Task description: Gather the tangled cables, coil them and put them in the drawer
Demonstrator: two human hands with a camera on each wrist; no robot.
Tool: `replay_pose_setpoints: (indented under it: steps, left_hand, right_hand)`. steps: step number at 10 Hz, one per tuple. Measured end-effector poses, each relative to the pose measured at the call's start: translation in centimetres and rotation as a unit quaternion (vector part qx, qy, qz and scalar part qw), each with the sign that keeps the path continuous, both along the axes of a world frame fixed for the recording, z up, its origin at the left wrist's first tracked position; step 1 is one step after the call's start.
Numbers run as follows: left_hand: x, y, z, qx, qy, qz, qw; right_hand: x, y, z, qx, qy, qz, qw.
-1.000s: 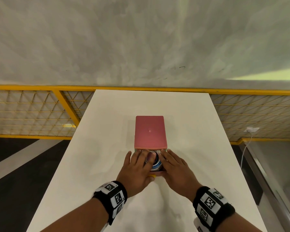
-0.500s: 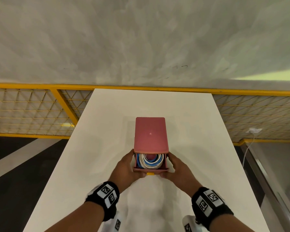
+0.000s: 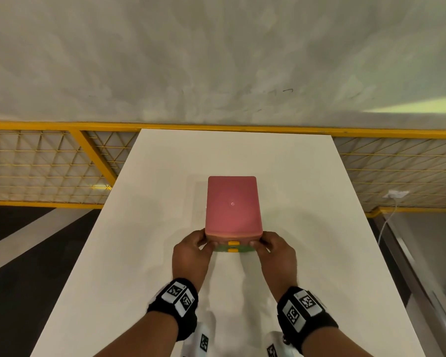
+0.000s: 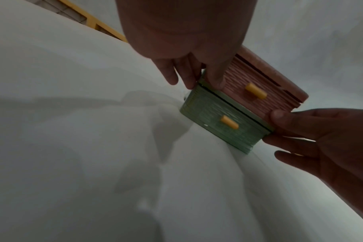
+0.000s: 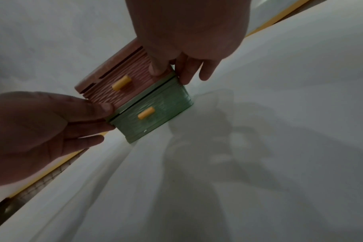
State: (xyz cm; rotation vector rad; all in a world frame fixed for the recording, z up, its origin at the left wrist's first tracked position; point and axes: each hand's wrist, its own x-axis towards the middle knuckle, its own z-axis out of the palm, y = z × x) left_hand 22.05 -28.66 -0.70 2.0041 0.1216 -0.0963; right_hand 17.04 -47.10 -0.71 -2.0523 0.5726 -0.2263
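Observation:
A small two-drawer box (image 3: 232,202) with a pink top stands in the middle of the white table (image 3: 294,171). Its pink upper drawer (image 4: 278,104) and green lower drawer (image 4: 205,113) both sit flush, each with a yellow handle. My left hand (image 3: 196,249) is at the front left corner, thumb pressing the pink drawer front, fingers straight along the side. My right hand (image 3: 267,247) mirrors it at the front right corner, its thumb (image 5: 155,70) on the pink front. No cables are in view.
A yellow-framed mesh fence (image 3: 49,163) runs behind and beside the table, below a grey wall. A white plug with a cord (image 3: 395,194) hangs on the fence at the right. Dark floor lies off the table's left edge.
The pink drawer, open half a second ago with coiled blue and white cables showing, has slid fully in. Both hands moved forward with it to the box's front corners.

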Motion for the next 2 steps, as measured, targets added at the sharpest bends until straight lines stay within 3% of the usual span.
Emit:
replay_pose_setpoints:
  steps: [1,2]
  left_hand:
    - [0.14,0.24,0.01,0.004,-0.008,-0.018,1.0]
    - [-0.28,0.69,0.23,-0.01,0.023,-0.037,0.999]
  right_hand:
    - [0.04,-0.01,-0.07,0.001,-0.005,0.01,1.0]
    - [-0.48,-0.4,-0.18,0.07,0.046,0.019,0.996]
